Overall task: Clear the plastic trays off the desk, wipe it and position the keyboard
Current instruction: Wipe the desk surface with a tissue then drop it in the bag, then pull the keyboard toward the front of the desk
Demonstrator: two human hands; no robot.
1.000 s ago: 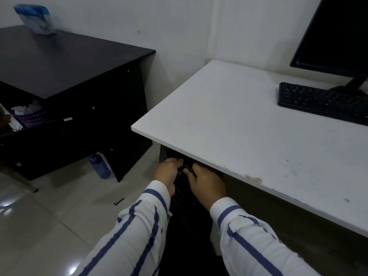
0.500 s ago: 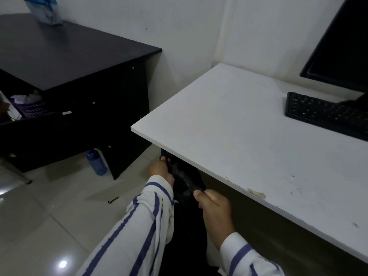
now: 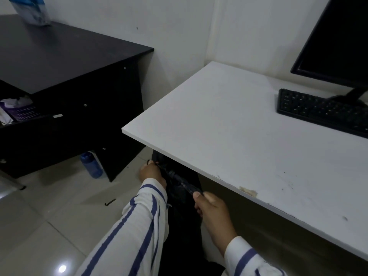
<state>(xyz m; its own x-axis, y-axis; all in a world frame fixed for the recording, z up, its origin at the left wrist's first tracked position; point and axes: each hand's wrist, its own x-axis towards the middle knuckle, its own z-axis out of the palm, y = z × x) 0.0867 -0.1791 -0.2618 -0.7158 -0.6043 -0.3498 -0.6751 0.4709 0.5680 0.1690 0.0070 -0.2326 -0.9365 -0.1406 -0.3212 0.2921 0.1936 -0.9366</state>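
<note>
Both hands have drawn apart since a second ago, when they met under the bench edge; a twisted black strip is now stretched between them. Left hand (image 3: 152,173) sits at about 7 o'clock, low beside the bench corner, fingers closed around the far end of the strip (image 3: 180,181). Right hand (image 3: 212,211) is nearer the camera at 6 o'clock, thumb and fingers pinching the near end. Both sleeves are white with blue stripes. Dark material, perhaps a bag (image 3: 179,226), hangs below the strip under the bench; what it holds cannot be seen.

White bench (image 3: 229,136) fills the right side, its top bare apart from scuffs and a chipped front edge. Keyboard (image 3: 318,111), black, lies at 2 o'clock, touching the foot of a dark monitor (image 3: 338,36). No trays are visible on the bench.

At 10 o'clock stands a black desk (image 3: 59,60) with a blue-and-white packet (image 3: 31,10) on top. A blue bottle (image 3: 91,165) stands on the tiled floor beside it.
</note>
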